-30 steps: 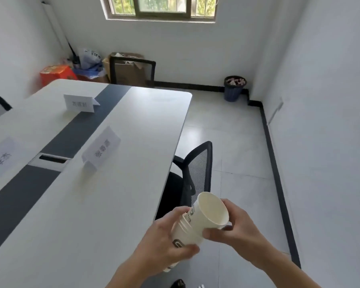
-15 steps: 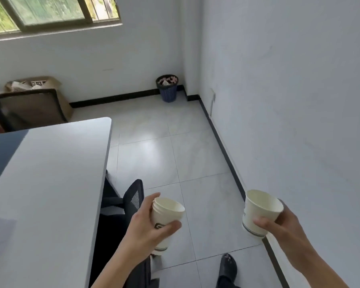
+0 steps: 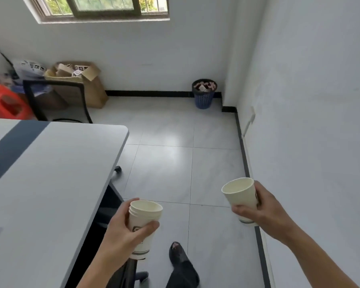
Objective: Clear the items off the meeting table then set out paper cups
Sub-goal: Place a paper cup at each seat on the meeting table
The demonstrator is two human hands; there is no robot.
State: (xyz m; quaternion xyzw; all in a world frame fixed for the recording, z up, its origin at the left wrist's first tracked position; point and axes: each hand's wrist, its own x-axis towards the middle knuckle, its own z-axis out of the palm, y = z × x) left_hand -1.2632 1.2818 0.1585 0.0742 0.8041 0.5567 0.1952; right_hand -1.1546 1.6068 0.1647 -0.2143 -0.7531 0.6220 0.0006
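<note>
My left hand (image 3: 123,235) grips a stack of nested white paper cups (image 3: 143,223), held upright over the floor just right of the meeting table (image 3: 50,183). My right hand (image 3: 262,213) holds a single white paper cup (image 3: 240,193), mouth up and slightly tilted, further right near the wall. The two hands are well apart. The white table with its dark centre strip fills the left side.
A black chair (image 3: 104,215) is tucked under the table edge below my left hand. Another chair (image 3: 56,100) stands at the table's far end. A blue waste basket (image 3: 204,94) sits in the far corner, cardboard boxes (image 3: 81,80) and an orange stool (image 3: 6,102) at back left. My foot (image 3: 181,260) is on the tiles.
One cup was pulled off the stack with my right hand and carried to the right. The view swung right, away from the table and its name cards.
</note>
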